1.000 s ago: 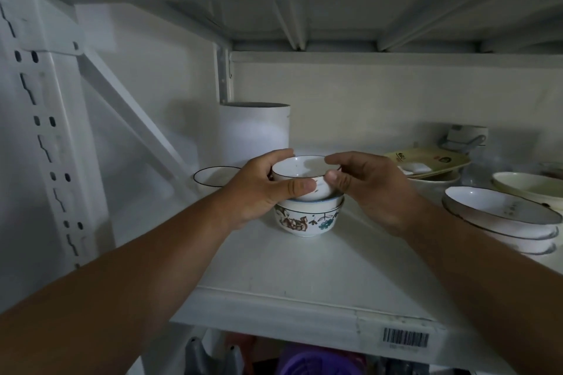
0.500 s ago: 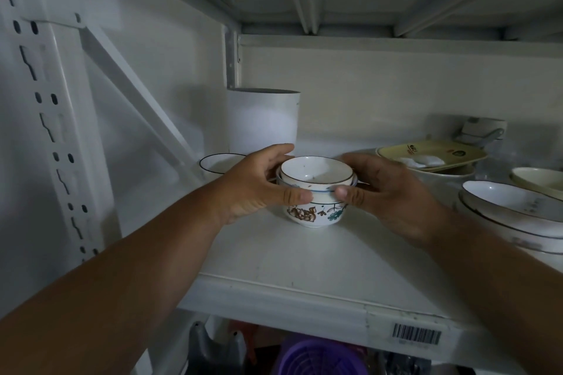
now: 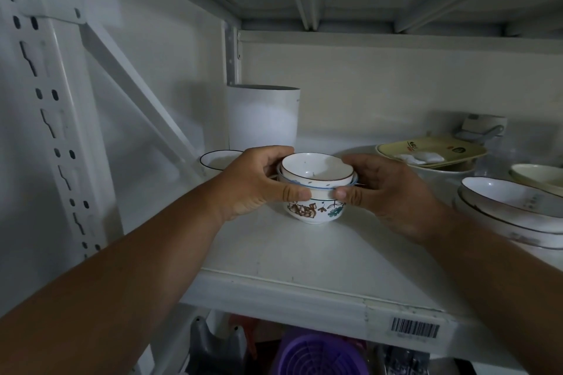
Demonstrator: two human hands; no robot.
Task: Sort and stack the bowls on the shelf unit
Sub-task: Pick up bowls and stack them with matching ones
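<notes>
Small stack of bowls (image 3: 316,189) on the shelf (image 3: 304,256), clasped between both hands. Left hand (image 3: 259,183) curled round the near-left side, thumb pressed on the rim of the patterned bowl (image 3: 315,210); right hand (image 3: 387,192) cupping the opposite side, fingertips pinching the same rim. Speckled bowl (image 3: 316,169) nested on top, possibly a third rim between, hard to tell in the dim light. Risks: top bowl seating crooked and rocking; rims chipping under uneven squeeze; stack sliding toward the shelf edge nearest the wrists.
</notes>
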